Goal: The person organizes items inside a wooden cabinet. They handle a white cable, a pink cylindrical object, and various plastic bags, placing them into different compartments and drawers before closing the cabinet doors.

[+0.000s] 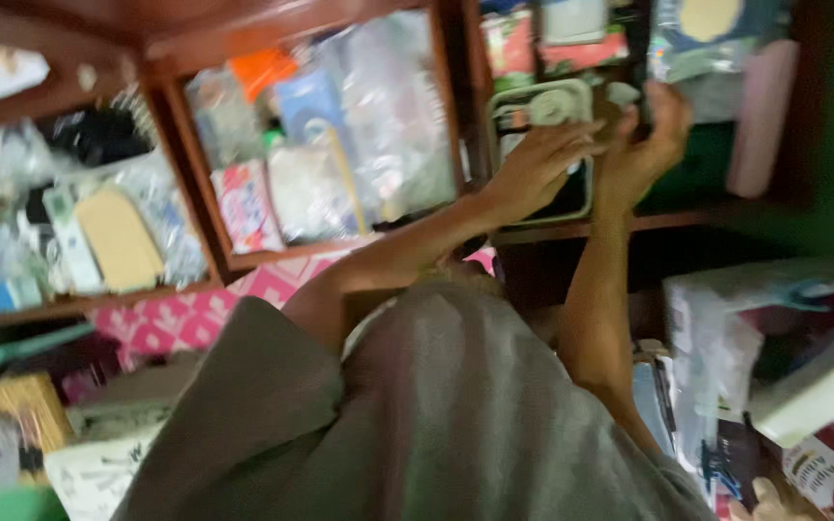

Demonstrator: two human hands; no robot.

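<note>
Brown wooden shelves (195, 183) full of packets fill the wall, and two hands reach into one.

The picture is tilted and blurry. A big grey cloth (417, 425) covers the front. Both bare arms stretch up to a pale green box with a round white part (542, 106). The left hand (538, 164) lies flat on it, fingers spread wide. The right hand (644, 145) curls beside it, and I cannot tell if it holds anything.

Left hand (538, 164): raised, fingers spread flat, palm turned away.
Right hand (644, 145): raised alongside, fingers curled; grip unclear.
</note>
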